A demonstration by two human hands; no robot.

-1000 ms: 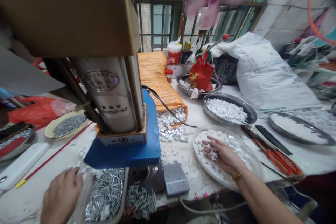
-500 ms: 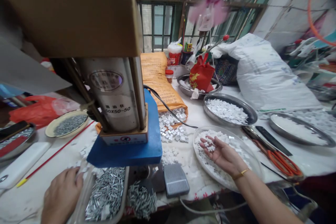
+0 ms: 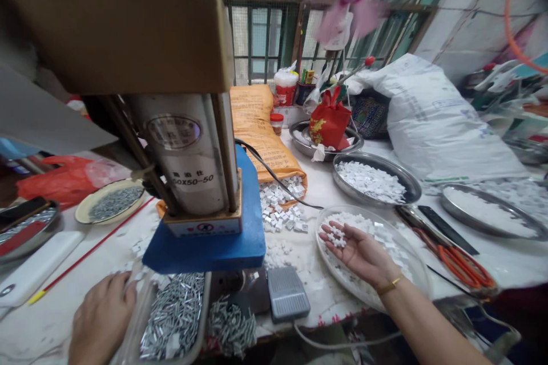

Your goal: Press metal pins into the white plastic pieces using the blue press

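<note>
Prob. scooping step: R hand (image 3: 363, 256), palm up, fingers loosely open, cradles white plastic pcs (image 3: 336, 236) over clear round tray (image 3: 414, 254); L hand (image 3: 103, 311) half-curled by screw bin (image 3: 134, 315), grip unclear; next move needs level palm.

White-covered bench (image 3: 43, 322), crowded from left to right
On the left lie a metal bowl (image 3: 49, 241), a flat white slab (image 3: 40, 268), a red rod (image 3: 91, 250) with a yellow tip and a cream dish (image 3: 81, 217); in the middle stands a press (image 3: 188, 154) on a blue base (image 3: 205, 251), an orange sack (image 3: 269, 154) beyond it, with whitish blocks (image 3: 285, 218) loose at its mouth and smaller white pieces (image 3: 278, 255) scattered nearer; a clear box (image 3: 205, 313) and a grey pedal (image 3: 289, 293) sit at the near edge; on the right are a clear dish (image 3: 423, 271), a steel bowl (image 3: 413, 185) just beyond, an orange-handled tool (image 3: 454, 256) beside it and a shallow bowl (image 3: 537, 225); a metal pan (image 3: 307, 151) and white sack (image 3: 449, 120) stand farther back
</note>
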